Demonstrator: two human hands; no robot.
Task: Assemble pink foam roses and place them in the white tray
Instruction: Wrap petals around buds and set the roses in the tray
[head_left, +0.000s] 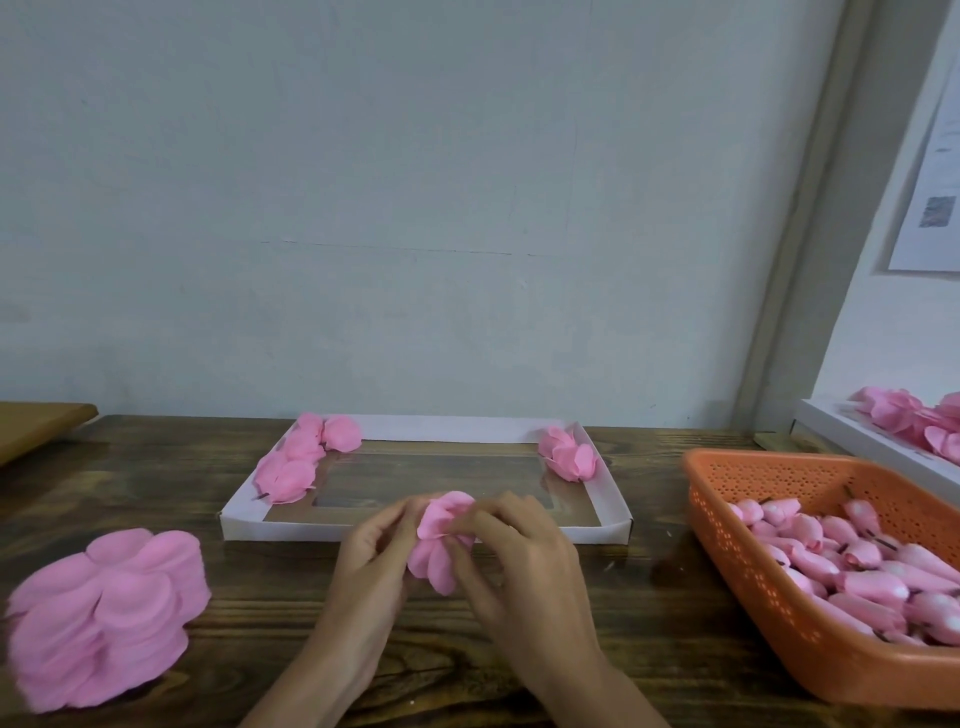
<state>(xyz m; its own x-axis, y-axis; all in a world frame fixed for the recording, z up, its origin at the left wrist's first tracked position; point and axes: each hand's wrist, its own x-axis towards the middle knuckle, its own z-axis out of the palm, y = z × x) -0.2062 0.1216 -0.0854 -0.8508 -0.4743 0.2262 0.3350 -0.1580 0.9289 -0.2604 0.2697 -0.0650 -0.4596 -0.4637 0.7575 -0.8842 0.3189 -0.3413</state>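
Both hands, left hand (375, 540) and right hand (511, 545), pinch a pink foam rose (441, 540) with curled fingers (467, 522), just before the white tray (426, 531).

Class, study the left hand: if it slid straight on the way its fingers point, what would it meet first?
The left hand pinches the rose, so that comes first; beyond it, probably the white tray's near wall, though depth is unclear.

No text is readable; the wall sheet (930, 171) seems too blurred.

Left hand (375, 543) and right hand (522, 553) meet, curled fingers (485, 521) pinching one rose (440, 525).
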